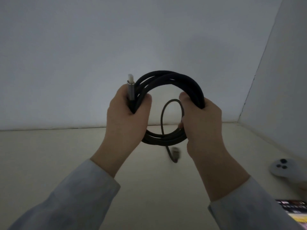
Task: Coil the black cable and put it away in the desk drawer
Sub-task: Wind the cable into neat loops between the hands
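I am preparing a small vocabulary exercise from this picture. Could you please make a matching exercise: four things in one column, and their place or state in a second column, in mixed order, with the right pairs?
Column 1
1. left hand
2. right hand
3. loose connector
4. grey controller

Column 2
A. hangs blurred below the coil
B. lies on the desk at the right edge
C. grips the coil together with the silver plug
D. grips the right side of the black cable coil

Pairs: 1-C, 2-D, 3-A, 4-B
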`<state>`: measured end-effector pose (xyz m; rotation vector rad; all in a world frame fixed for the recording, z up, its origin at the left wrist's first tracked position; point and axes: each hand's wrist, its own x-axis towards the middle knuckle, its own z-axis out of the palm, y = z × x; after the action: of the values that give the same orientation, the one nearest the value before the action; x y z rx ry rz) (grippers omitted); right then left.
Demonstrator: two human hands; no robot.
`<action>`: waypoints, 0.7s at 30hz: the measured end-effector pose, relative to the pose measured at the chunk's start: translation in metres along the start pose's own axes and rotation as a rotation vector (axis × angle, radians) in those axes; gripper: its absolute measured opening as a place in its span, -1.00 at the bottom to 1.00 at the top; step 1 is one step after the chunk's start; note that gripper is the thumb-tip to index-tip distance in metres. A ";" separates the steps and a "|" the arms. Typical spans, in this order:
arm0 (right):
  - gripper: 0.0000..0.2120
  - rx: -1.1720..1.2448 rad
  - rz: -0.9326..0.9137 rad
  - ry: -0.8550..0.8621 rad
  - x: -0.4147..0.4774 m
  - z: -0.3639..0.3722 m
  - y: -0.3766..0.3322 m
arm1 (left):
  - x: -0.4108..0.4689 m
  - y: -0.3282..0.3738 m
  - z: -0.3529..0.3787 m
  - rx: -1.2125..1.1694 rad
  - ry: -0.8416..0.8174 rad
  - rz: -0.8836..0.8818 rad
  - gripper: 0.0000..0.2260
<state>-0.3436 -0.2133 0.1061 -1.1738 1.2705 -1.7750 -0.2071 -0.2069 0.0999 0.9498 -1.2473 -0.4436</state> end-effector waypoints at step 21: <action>-0.55 -0.753 -1.039 -0.239 0.005 -0.005 0.014 | 0.003 0.002 -0.005 0.613 -0.162 0.125 -0.88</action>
<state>-0.3503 -0.2207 0.0933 -2.7586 1.3080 -1.6847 -0.2017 -0.2062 0.1030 1.3569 -1.6234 -0.0290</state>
